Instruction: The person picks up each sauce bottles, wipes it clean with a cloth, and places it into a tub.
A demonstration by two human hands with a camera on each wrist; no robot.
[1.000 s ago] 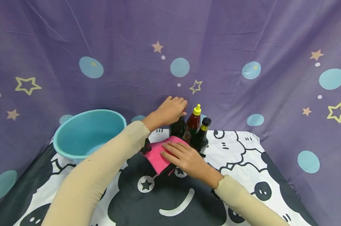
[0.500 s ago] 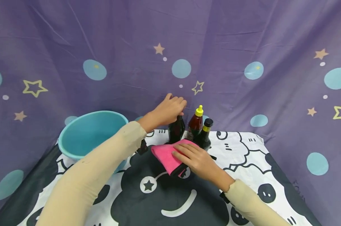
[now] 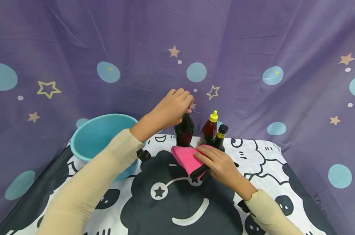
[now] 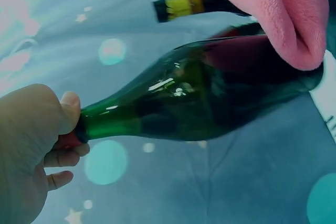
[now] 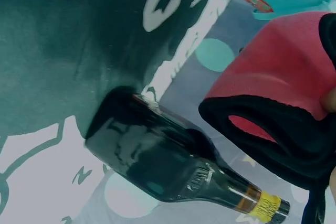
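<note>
Left hand (image 3: 172, 109) is gripping the green bottle (image 4: 199, 93) at the red-topped neck, thumb and fingers curling round it. Right hand (image 3: 222, 164) is holding the folded cloth (image 3: 186, 159), fingers lying across its top; thumb is mostly hiding. Bottle is sitting near the far edge of the sheet (image 3: 206, 222), roughly upright, with the cloth covering part of its lower end in the left wrist view. Can't tell if the base is touching the sheet.

Looks like wiping is going on, probably partway. Main risk: all the hold is coming from the neck, so a hard push with the cloth low down could be swinging the base or twisting the bottle out of the fingers. If glass is damp, slipping is likelier; can't see wetness.

Second risk: the red bottle (image 3: 209, 130) and dark bottle (image 3: 219, 141) are standing close together just right of the green one, partly behind cloth and right hand. A wide stroke or loose cloth edge could be catching and tipping them. Third: left sleeve (image 3: 106, 166) is crossing in front of the tub (image 3: 90, 138); a careless elbow could be bumping it.
</note>
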